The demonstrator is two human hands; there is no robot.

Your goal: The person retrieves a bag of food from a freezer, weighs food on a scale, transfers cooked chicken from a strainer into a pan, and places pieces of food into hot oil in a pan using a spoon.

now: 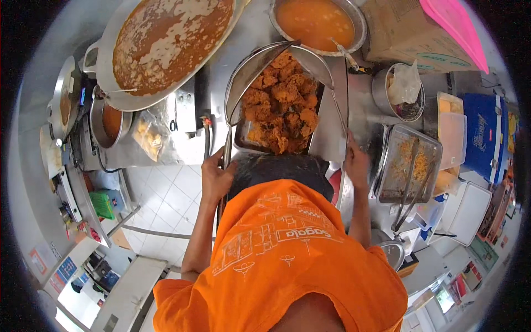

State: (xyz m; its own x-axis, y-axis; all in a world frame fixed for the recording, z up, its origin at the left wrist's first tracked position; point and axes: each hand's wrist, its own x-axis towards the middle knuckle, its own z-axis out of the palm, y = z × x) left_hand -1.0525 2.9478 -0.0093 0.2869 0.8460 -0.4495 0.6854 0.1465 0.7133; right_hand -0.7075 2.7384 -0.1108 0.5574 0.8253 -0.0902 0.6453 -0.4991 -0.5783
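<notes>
My left hand (218, 172) grips the upright metal handle of a wide wire skimmer (244, 83). In my right hand (357, 162) is the thin handle of a second skimmer (313, 62). Both skimmer bowls are tilted on edge around a heap of browned, crusted fried pieces (286, 91), which look like fried chicken. The heap lies in a rectangular metal tray (244, 143) on the steel counter, just in front of my body. The bowls meet or overlap at the tray's far end. Whether the skimmers touch the pieces is hard to tell.
A large pan of foaming oil (174, 45) stands at far left. Beyond the tray is a bowl of orange liquid (315, 25). At right are a crumb-strewn tray (408, 166) with tongs (408, 182), a metal pot (381, 91) and a cardboard box (402, 33). A gas hose (207, 141) hangs nearby.
</notes>
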